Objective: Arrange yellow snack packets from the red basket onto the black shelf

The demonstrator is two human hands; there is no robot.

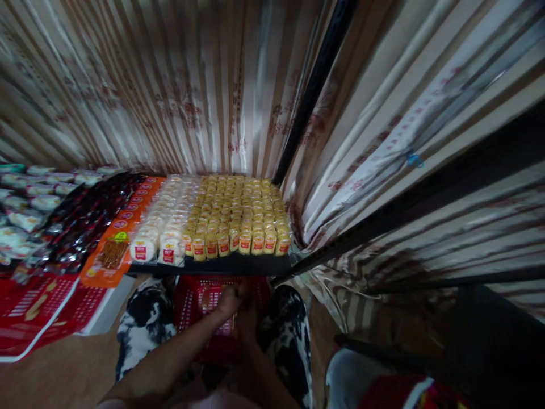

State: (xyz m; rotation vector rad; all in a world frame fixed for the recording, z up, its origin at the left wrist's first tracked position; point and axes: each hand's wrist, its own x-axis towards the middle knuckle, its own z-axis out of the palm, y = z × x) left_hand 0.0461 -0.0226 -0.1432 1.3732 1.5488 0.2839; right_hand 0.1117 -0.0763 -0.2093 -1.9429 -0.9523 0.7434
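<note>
Close together, both my hands reach into the red plastic basket (183, 309) between my knees, just below the front edge of the shelf. My left hand (230, 299) is closed, its fingers curled in towards the other hand; whatever it may hold is hidden. Beside it, my right hand (247, 315) lies in shadow and its fingers do not show clearly. Above them on the black shelf (238, 264) stand rows of small yellow wrapped packs (238, 216) with red labels. White round wrapped packs (170, 227) are lined up to their left.
An orange snack packet (113, 250), dark wrapped packs (89, 221) and white-wrapped packs (32, 199) fill the shelf's left side. A red bag (38, 307) hangs below. Dark metal bars (383, 199) and striped sheeting (213, 85) enclose the back and right.
</note>
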